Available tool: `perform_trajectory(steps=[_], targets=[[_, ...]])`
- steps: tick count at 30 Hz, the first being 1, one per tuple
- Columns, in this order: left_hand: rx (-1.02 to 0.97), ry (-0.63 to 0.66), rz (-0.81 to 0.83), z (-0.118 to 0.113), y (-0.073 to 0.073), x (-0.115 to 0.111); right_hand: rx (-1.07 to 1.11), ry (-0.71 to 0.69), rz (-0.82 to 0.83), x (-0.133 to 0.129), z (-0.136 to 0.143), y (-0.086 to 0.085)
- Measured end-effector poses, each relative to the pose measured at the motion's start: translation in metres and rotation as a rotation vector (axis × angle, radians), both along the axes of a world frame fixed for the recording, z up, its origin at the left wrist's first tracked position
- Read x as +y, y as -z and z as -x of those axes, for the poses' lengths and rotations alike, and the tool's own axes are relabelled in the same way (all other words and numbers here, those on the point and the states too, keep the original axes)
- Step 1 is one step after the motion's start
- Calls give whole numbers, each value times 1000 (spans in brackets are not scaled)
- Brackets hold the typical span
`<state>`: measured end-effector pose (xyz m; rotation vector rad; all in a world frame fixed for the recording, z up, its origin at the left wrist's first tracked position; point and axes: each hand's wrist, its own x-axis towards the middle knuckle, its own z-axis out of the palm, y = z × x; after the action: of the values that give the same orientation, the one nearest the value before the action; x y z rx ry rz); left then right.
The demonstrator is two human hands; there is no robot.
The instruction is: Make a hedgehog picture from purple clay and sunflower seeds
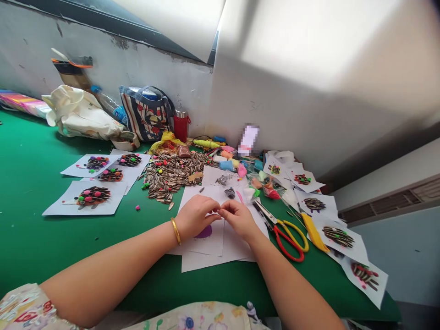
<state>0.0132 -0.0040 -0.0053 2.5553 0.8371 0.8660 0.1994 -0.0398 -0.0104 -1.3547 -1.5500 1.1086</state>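
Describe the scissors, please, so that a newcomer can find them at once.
On the green table, find the white sheets under the right hand. The scissors lie at the sheets' right edge. One handle is red, the other yellow, unlike the all-yellow object beside them.

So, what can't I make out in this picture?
All in the head view:
- Anything between the fingertips of the left hand and right hand: the fingers cover it, and it would be tiny.
- The upper part of the purple shape: hidden behind the left hand.
- Details of the pale object by the wall: blurred by pixelation.
- The colourful bundle's far end: cut off by the left edge.
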Motion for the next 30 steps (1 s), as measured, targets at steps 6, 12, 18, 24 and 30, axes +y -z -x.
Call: perform_trajectory(steps=[6,12,18,24,30], targets=[[-49,-49,1,2,-2,-3,-243,-14,-214,8,-36,-9],[-27,-75,118,3,-3,-3,-927,250,-441,26,-98,-2],[-118,-22,164,5,0,0,-1066,243,-414,33,-95,4],[-217,-56,179,5,-2,-2,-834,281,-536,25,-88,-6],[-391,-104,96,3,-8,-7,-458,64,-449,4,-45,-12]])
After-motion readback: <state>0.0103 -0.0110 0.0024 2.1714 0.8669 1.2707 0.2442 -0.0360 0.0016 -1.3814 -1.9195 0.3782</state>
